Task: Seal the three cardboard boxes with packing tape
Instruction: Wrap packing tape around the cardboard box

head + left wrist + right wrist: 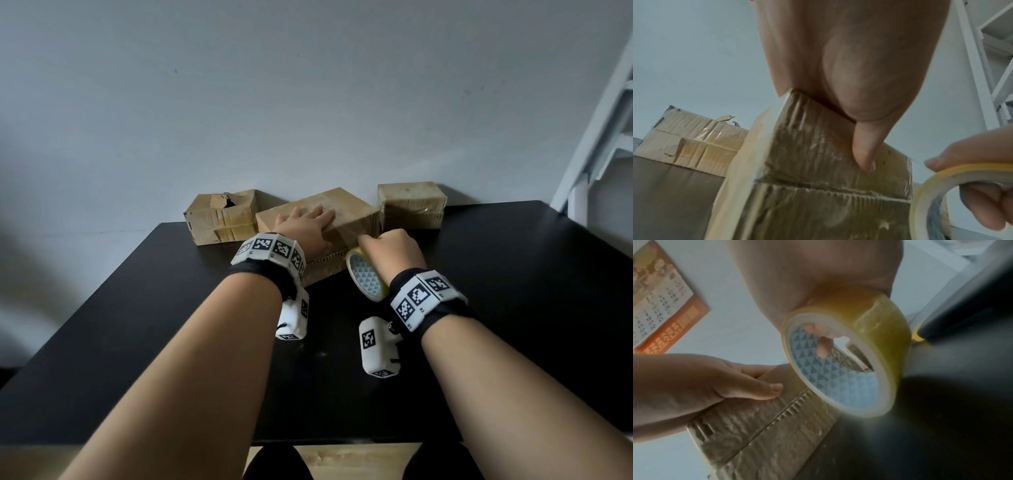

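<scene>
- Head view: I had the left hand [305,222] laid flat, fingers straight, on top of the middle box [318,219], which sat at the back of the black worktop [137,325]. The right hand [390,250] was curled round the tape roll [366,277], held at the box's near right corner. A torn-topped box [221,216] stood to the left and a third box [411,205] to the right, both against the wall.
- Left wrist view: the palm pressed on the box top and the thumb [863,151] ran down its glossy, taped front face [818,154]. A seam crossed that face lower down. The roll showed at the right edge in the other hand's fingers.
- Right wrist view: fingers passed through the roll's core [822,340]. The roll hung just beside the front face, above the worktop. A calendar [659,301] hung on the wall.
- Judgement: I was mid-strip on the middle box, running tape over the front edge. Next calls for keeping the box pinned, drawing the tape taut down the face, then tearing it off. The torn box looked not yet sealed.
</scene>
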